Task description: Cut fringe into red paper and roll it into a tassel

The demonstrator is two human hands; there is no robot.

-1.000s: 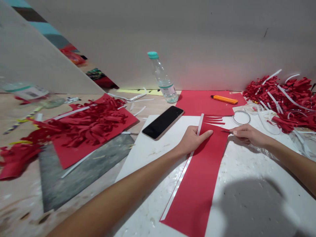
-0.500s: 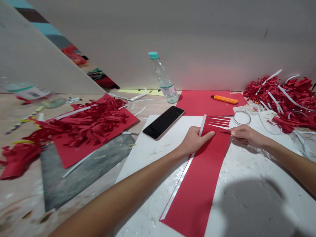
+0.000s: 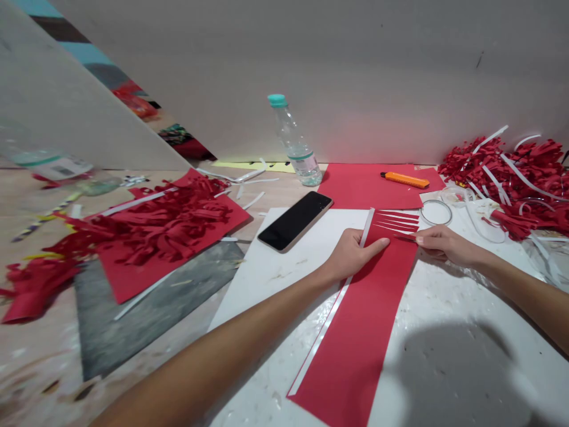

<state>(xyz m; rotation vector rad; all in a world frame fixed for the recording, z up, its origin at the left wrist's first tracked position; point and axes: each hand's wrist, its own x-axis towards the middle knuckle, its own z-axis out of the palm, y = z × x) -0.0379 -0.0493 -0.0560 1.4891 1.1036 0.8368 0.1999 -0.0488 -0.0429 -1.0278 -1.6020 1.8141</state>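
A long red paper strip [image 3: 368,314] with a white band along its left edge lies slantwise on the white board. Its far end is cut into several thin fringes on the right side. My left hand [image 3: 353,255] grips the strip's left edge, thumb flat on top and fingers underneath. At the strip's right edge, just below the fringes, my right hand [image 3: 440,244] is closed on scissors [image 3: 405,237]. Only their slim blades show over the paper; the handles are hidden in my fingers.
A black phone [image 3: 296,220] lies beyond my left hand. Behind stand a plastic bottle [image 3: 297,145] and an orange cutter [image 3: 404,179] on a red sheet [image 3: 355,184]. Fringed red paper [image 3: 173,219] is heaped left, another pile [image 3: 511,172] right. A wire ring [image 3: 436,212] lies near my right hand.
The fringes at the strip's far end have spread and shifted slightly. The scissor blades lie a little differently at the edge; both hands stay almost in place.
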